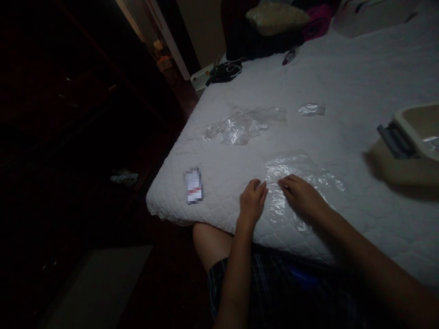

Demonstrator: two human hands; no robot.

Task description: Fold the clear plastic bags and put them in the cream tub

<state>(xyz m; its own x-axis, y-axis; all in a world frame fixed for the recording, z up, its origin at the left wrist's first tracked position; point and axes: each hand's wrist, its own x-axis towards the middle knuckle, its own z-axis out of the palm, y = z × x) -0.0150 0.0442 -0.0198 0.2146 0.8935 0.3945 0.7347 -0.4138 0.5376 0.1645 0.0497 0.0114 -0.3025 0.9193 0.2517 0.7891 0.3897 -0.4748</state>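
Observation:
On the white quilted bed cover, a thin clear plastic bag (310, 171) lies spread and wrinkled in front of me. My left hand (253, 200) is closed, thumb and fingers pinching at the bag's left edge. A short distance to its right, my right hand (303, 194) is closed too, its fingertips pinching the same plastic. Exactly which fold each hand grips is too dim and small to make out. Beyond the hands lies another crumpled heap of clear plastic (238, 128), with a smaller piece of clear plastic (311, 109) to its right.
Left of my hands a phone-like item (194, 186), blurred out, lies near the corner of the bed (219, 183). A beige plastic bin (394, 169) with a grey handle stands at the right. A pillow (277, 18), a pink cloth (317, 22) and dark cables (224, 71) are at the far end.

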